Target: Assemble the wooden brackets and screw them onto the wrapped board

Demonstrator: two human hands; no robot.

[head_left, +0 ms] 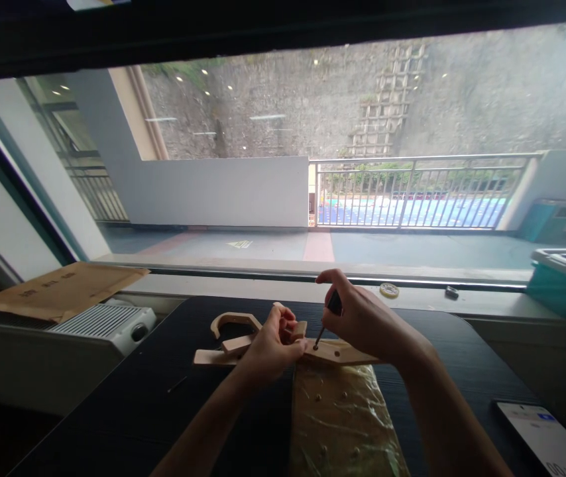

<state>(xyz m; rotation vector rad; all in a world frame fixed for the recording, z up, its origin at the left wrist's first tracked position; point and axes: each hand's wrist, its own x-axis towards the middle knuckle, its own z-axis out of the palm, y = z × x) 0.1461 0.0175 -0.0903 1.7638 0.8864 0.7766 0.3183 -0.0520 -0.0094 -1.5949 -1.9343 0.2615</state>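
Observation:
My right hand (pixel 367 321) grips the dark handle of a screwdriver (pixel 334 303), its index finger raised. The thin shaft slants down to a screw hole in a light wooden piece (pixel 350 356), which has a second dark hole beside it. My left hand (pixel 266 348) pinches the wooden assembly just left of the screwdriver tip, by a small upright wooden block (pixel 299 330). A hook-shaped wooden part (pixel 230 320) and a flat wooden strip (pixel 213 358) stick out to the left of that hand. Its fingers partly hide where the pieces meet.
Below the hands lies a plastic-wrapped brown board (pixel 337 424) with several small screws on it. A thin metal piece (pixel 177 384) rests on the black table (pixel 128 411). A phone (pixel 544 434) lies at right, tape roll (pixel 389 290) on the sill, brown envelope (pixel 64 288) at left.

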